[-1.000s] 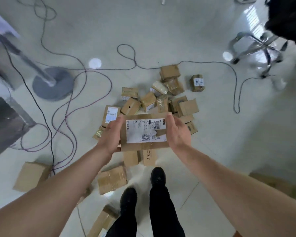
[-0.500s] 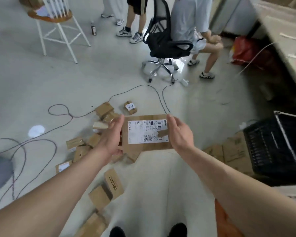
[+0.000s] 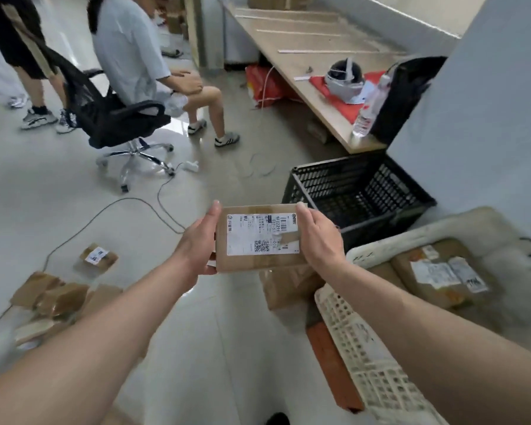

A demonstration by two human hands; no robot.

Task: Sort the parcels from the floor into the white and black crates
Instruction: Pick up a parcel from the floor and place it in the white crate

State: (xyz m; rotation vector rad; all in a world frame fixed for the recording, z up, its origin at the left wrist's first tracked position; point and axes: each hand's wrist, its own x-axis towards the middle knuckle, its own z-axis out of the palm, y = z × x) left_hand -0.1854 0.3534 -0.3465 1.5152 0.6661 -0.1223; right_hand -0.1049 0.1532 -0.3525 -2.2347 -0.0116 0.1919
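The person is holding a flat brown cardboard parcel with a white shipping label out in front of the body, clear of the floor, with the label facing up toward the camera. The left hand is gripping the parcel's left edge, one finger lying straight along that edge and the rest of the hand going behind the card. The right hand is gripping the opposite edge, its thumb pressing across the right end of the label and its other fingers mostly hidden behind the parcel. Just beyond the right fingertips, a black plastic lattice crate is standing on the floor with its open top showing. Below and to the right of the right hand's fingers, a white plastic lattice crate is sitting with taped brown parcels lying inside it. Directly beneath the gripping fingers, a plain brown cardboard carton is resting on the floor beside the white crate. Well to the left of the left hand's fingers, a cluster of brown parcels is lying on the floor, with a small brown labelled parcel just beyond it. Far past the left fingertips, a seated person in a pale shirt is occupying a black office chair, and a thin black cable is trailing across the floor.
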